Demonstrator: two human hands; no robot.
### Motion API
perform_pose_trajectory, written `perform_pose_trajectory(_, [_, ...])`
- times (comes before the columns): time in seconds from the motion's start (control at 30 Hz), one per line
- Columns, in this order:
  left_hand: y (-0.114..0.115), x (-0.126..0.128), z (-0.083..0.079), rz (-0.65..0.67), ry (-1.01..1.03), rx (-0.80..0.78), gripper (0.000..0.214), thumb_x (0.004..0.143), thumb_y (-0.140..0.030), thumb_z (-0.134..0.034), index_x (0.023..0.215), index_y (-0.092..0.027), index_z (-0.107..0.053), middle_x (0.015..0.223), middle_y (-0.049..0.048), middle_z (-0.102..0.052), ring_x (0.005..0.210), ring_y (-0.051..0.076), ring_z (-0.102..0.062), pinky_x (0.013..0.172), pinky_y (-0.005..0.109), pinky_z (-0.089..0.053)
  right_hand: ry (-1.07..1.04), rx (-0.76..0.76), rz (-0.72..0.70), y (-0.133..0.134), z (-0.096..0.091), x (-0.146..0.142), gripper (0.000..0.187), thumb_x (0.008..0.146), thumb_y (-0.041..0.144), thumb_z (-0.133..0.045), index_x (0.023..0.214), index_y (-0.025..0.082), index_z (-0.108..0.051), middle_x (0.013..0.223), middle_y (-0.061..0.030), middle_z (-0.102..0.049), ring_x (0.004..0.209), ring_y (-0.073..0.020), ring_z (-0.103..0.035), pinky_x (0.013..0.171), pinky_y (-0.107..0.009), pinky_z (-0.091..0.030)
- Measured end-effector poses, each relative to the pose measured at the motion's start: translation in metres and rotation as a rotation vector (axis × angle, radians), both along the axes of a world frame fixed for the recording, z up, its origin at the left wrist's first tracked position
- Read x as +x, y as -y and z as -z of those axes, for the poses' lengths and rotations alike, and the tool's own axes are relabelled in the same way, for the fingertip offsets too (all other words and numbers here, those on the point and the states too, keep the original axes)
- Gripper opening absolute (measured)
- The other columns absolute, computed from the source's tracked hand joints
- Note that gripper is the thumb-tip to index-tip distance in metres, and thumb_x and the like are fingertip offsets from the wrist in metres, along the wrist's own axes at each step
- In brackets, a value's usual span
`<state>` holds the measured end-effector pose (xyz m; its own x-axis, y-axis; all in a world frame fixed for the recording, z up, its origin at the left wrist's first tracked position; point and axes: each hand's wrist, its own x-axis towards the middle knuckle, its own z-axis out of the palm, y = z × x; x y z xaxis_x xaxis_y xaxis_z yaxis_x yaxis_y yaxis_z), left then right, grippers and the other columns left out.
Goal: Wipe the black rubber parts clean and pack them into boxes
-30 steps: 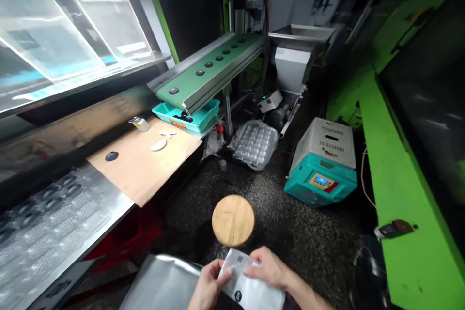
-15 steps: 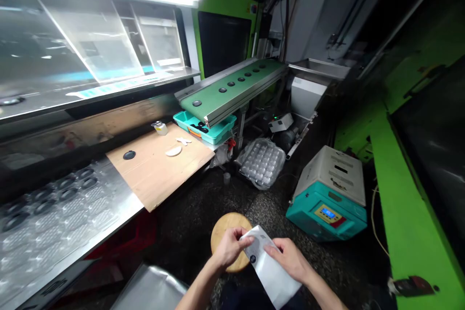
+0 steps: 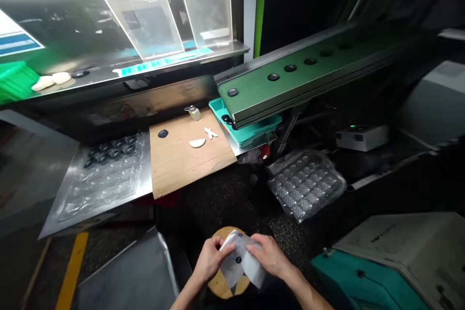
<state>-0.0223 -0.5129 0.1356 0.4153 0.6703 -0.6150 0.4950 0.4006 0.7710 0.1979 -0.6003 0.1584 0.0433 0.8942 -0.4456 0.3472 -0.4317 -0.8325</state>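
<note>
The left hand (image 3: 209,257) and right hand (image 3: 271,255), both pinched closed, grip the white packet (image 3: 229,265), which now bends rather than lying flat, so its handling remains underway.

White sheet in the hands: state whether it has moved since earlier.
Yes, upward in view: the white sheet, first just below the round wooden top, now overlaps it.

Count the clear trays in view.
2 visible: one tray on the metal bench, left of the cardboard; another tray low down, right of the cardboard. More may be stacked beneath.
</note>
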Motion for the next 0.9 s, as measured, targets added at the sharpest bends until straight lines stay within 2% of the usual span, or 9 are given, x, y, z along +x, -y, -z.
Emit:
perform_pose_trajectory(0.1, [-0.002, 0.066, -0.012, -0.038, -0.157, -0.019, 0.06, 0.067, -0.071, -0.072, 0.067, -0.016, -0.049, 0.064, 0.0009, -0.05, 0.061, 0.014, -0.041, 0.056, 0.026, -0.029, -0.061, -0.056, -0.098, -0.018, 0.016, 0.07, 0.031, 0.091, 0.04, -0.054, 0.085, 0.014, -0.071, 0.077, -0.002, -0.068, 0.072, -0.0142, -0.059, 0.062, -0.023, -0.035])
perform_pose_trajectory(0.2, [-0.005, 0.126, -0.02, 0.044, -0.246, -0.001, 0.059, 0.072, -0.072, -0.067, 0.064, -0.017, -0.048, 0.061, 0.0, -0.046, 0.06, 0.014, -0.039, 0.056, 0.026, -0.026, -0.153, -0.098, -0.156, -0.028, 0.024, 0.138, 0.03, 0.088, 0.039, -0.058, 0.085, 0.013, -0.072, 0.078, -0.0024, -0.067, 0.072, -0.014, -0.057, 0.062, -0.023, -0.034])
perform_pose_trajectory(0.3, [-0.005, 0.17, -0.019, 0.137, -0.266, 0.008, 0.056, 0.077, -0.069, -0.064, 0.063, -0.017, -0.048, 0.06, -0.0002, -0.046, 0.06, 0.013, -0.039, 0.055, 0.026, -0.025, -0.277, -0.157, -0.204, -0.028, 0.031, 0.193, 0.033, 0.087, 0.041, -0.058, 0.084, 0.011, -0.071, 0.075, -0.0018, -0.064, 0.068, -0.0124, -0.051, 0.059, -0.023, -0.031])
perform_pose_trajectory(0.4, [0.0, 0.201, -0.015, 0.173, -0.26, -0.012, 0.053, 0.08, -0.065, -0.064, 0.064, -0.016, -0.05, 0.061, -0.0007, -0.046, 0.06, 0.012, -0.039, 0.055, 0.025, -0.025, -0.371, -0.208, -0.279, -0.021, 0.039, 0.23, 0.041, 0.087, 0.049, -0.059, 0.078, 0.01, -0.067, 0.068, 0.0001, -0.055, 0.063, -0.0099, -0.041, 0.056, -0.022, -0.026])
perform_pose_trajectory(0.53, [0.002, 0.229, -0.015, 0.197, -0.285, -0.06, 0.048, 0.08, -0.061, -0.065, 0.068, -0.016, -0.054, 0.062, -0.0009, -0.048, 0.061, 0.013, -0.039, 0.054, 0.025, -0.025, -0.485, -0.234, -0.372, -0.016, 0.047, 0.26, 0.047, 0.086, 0.056, -0.06, 0.081, 0.01, -0.068, 0.069, 0.0002, -0.054, 0.064, -0.0102, -0.041, 0.057, -0.022, -0.027])
perform_pose_trajectory(0.63, [-0.005, 0.242, -0.021, 0.209, -0.327, -0.049, 0.045, 0.08, -0.059, -0.066, 0.068, -0.016, -0.056, 0.063, -0.0004, -0.049, 0.061, 0.013, -0.04, 0.055, 0.025, -0.026, -0.464, -0.216, -0.372, -0.025, 0.049, 0.271, 0.043, 0.086, 0.052, -0.06, 0.082, 0.01, -0.069, 0.072, -0.0006, -0.058, 0.067, -0.0116, -0.045, 0.059, -0.023, -0.03])
perform_pose_trajectory(0.8, [-0.022, 0.249, -0.023, 0.24, -0.349, 0.013, 0.044, 0.082, -0.056, -0.063, 0.068, -0.016, -0.056, 0.063, -0.0003, -0.048, 0.061, 0.013, -0.041, 0.056, 0.025, -0.025, -0.459, -0.155, -0.258, -0.044, 0.044, 0.276, 0.04, 0.09, 0.05, -0.058, 0.096, 0.013, -0.071, 0.085, -0.0045, -0.066, 0.075, -0.0149, -0.053, 0.065, -0.024, -0.038])
perform_pose_trajectory(0.9, [-0.028, 0.253, -0.017, 0.294, -0.354, 0.028, 0.045, 0.083, -0.058, -0.062, 0.069, -0.015, -0.056, 0.062, -0.001, -0.047, 0.061, 0.013, -0.04, 0.056, 0.025, -0.025, -0.433, -0.134, -0.189, -0.04, 0.041, 0.279, 0.036, 0.09, 0.046, -0.057, 0.092, 0.013, -0.071, 0.085, -0.0045, -0.066, 0.076, -0.0153, -0.055, 0.067, -0.024, -0.039])
